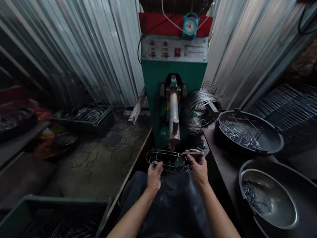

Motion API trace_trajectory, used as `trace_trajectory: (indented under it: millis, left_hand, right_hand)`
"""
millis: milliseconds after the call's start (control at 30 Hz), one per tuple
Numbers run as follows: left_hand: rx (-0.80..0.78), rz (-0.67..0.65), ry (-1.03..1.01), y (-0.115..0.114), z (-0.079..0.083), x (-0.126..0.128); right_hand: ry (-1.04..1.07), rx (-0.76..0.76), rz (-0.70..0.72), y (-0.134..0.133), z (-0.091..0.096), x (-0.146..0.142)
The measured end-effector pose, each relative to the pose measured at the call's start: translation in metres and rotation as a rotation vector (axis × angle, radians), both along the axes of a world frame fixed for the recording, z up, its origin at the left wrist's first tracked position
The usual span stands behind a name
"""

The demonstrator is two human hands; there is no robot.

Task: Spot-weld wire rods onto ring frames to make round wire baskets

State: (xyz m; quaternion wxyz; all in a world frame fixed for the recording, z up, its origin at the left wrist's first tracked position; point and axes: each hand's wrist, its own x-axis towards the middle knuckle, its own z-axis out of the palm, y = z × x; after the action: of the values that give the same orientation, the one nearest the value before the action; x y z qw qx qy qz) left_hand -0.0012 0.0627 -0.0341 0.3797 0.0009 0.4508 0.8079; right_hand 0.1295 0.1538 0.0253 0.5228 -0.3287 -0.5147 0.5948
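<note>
A thin wire frame (167, 169), rounded like a small basket, is held in front of the green spot-welding machine (194, 71). My left hand (154, 175) pinches its near left side, fingers closed. My right hand (198, 165) is closed at the frame's right end, gripping a flat greyish piece (193, 153) whose kind I cannot make out. Whether the right fingers also grip the wire is unclear. Just above the frame, the machine's metal electrode arm (174, 115) points down toward it; contact between them cannot be told.
Right of the machine hangs a wire coil (202, 110). Wide black pans (270, 145) and a metal bowl (286, 202) with small wire parts stand at right. Green crates (66, 201) with wire pieces are at left. A blue clock (190, 25) sits atop the machine.
</note>
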Motion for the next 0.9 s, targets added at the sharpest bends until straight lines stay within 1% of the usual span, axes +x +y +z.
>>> trace_trajectory:
  millis: [100,233,300,367,467,533,700,800,900]
  left_hand:
    - [0.008,0.001,-0.029,-0.002,-0.005,-0.005]
    - [0.035,-0.003,-0.058,-0.005,-0.011,-0.01]
    - [0.051,0.0,-0.056,-0.008,-0.013,-0.012]
    - [0.07,-0.003,-0.048,-0.01,-0.013,-0.013]
    - [0.089,-0.021,-0.059,-0.013,-0.014,-0.014]
    - [0.092,-0.043,-0.091,-0.014,-0.015,-0.013]
    - [0.095,-0.094,-0.199,-0.018,-0.018,-0.013]
    - [0.073,-0.12,-0.176,-0.018,-0.017,-0.014]
    - [0.053,-0.125,-0.115,-0.017,-0.014,-0.014]
  right_hand:
    - [-0.025,0.058,0.045,-0.001,0.002,0.0]
    - [-0.14,0.152,0.175,-0.001,0.008,0.002]
    - [-0.18,0.144,0.227,0.002,0.011,0.003]
    - [-0.204,0.094,0.259,0.007,0.014,0.005]
    - [-0.229,0.036,0.266,0.014,0.014,0.009]
    - [-0.234,0.045,0.269,0.016,0.012,0.013]
    - [-0.306,0.145,0.33,0.011,0.004,0.023]
    - [-0.331,0.187,0.288,0.007,0.001,0.025]
    - [-0.405,0.295,0.271,0.005,0.001,0.022]
